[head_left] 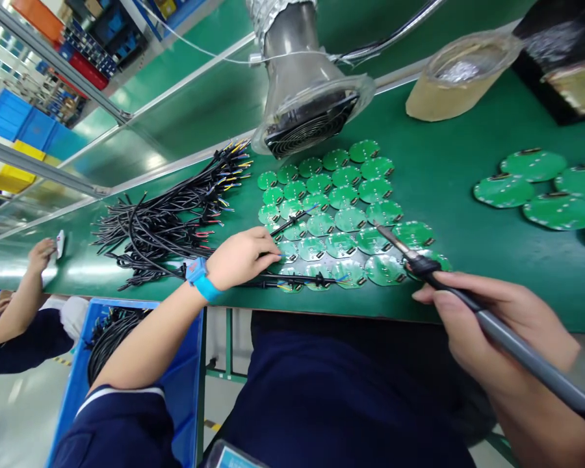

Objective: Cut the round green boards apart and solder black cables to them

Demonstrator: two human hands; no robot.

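Note:
My right hand [497, 325] is closed round the grey handle of a soldering iron [511, 344], its metal tip pointing left over the round green circuit boards [341, 244]. The boards lie in rows on the green bench. My left hand [246, 257], with a blue band at the wrist, is pinched at the left side of the rows, over a board. What sits between its fingertips is too small to make out. Black cables [292, 279] with coloured wire ends lie beside and below that hand, across some boards. A large bundle of black cables [151, 227] is to its left.
A fume extractor [312, 123] hangs above the boards. At the back right stand a tan container [443, 91] and a black tray [531, 78]. More green boards [560, 211] lie far right. A blue bin [175, 390] stands below the bench. Another person's hand [41, 255] is far left.

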